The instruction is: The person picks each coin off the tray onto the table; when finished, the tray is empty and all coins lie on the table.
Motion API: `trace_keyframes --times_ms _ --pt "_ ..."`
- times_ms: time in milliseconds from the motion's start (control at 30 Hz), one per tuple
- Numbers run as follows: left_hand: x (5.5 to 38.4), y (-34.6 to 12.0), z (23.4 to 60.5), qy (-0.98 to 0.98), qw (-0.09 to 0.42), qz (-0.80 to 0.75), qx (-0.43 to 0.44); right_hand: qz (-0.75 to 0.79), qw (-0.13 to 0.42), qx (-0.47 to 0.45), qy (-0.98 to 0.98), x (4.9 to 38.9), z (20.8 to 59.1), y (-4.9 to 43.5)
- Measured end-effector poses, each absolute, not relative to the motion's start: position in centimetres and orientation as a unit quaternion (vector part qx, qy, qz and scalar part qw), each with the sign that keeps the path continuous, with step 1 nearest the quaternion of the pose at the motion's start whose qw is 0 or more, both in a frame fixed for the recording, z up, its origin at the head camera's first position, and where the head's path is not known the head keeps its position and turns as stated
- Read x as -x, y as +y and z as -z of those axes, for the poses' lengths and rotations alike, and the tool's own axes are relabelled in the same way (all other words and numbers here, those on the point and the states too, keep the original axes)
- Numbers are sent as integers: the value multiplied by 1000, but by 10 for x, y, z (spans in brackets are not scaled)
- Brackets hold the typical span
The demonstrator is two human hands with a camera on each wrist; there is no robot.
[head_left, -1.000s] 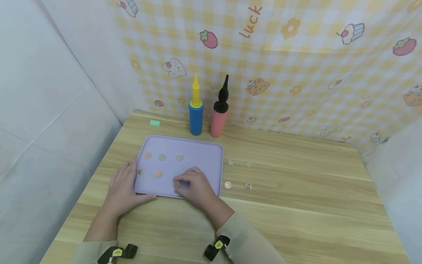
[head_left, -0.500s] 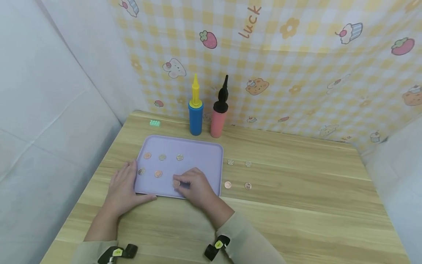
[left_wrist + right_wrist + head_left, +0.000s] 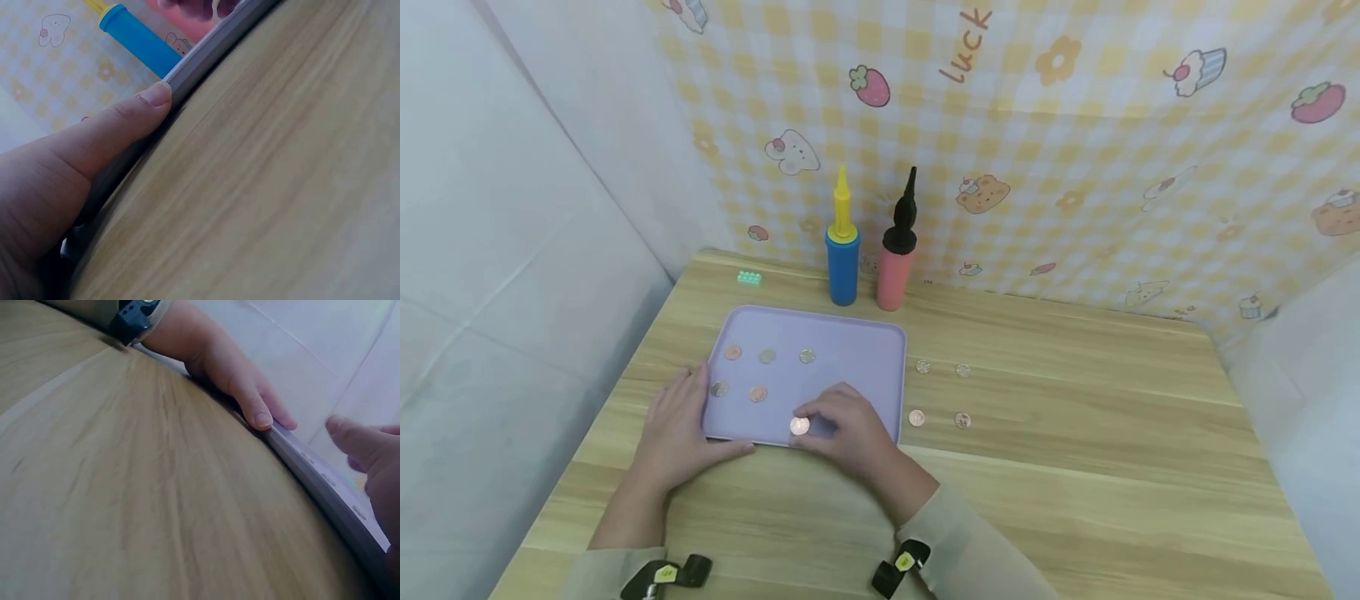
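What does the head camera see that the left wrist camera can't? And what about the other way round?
Only the head view shows the green block, the coins on the tray and table, and the coin pinched in the right hand. Only the left wrist view shows the left thumbnail up close. Both show the left hand, tray, blue pump and patterned cloth.

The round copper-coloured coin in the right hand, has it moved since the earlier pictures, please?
Yes, slightly: against the lilac rectangular tray, the coin in the right hand has shifted toward the tray's near rim.
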State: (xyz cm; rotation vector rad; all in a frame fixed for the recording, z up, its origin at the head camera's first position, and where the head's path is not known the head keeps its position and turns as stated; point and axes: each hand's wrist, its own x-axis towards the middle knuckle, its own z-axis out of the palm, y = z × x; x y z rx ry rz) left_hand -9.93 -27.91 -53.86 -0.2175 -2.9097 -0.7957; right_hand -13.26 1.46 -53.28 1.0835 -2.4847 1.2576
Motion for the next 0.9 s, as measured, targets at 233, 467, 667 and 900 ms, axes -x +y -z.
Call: trace_keyframes --times_ms 233,467,667,900 --pt "102 -281 541 -960 56 266 68 -373 204 -403 -810 129 535 27" --pt "101 -283 539 -961 48 265 66 -370 258 -391 -802 129 541 57" --pt "101 -283 537 -962 52 259 72 -374 271 -363 -809 132 543 88" --pt "101 -282 538 -962 50 258 74 -382 263 -296 -835 132 539 124"
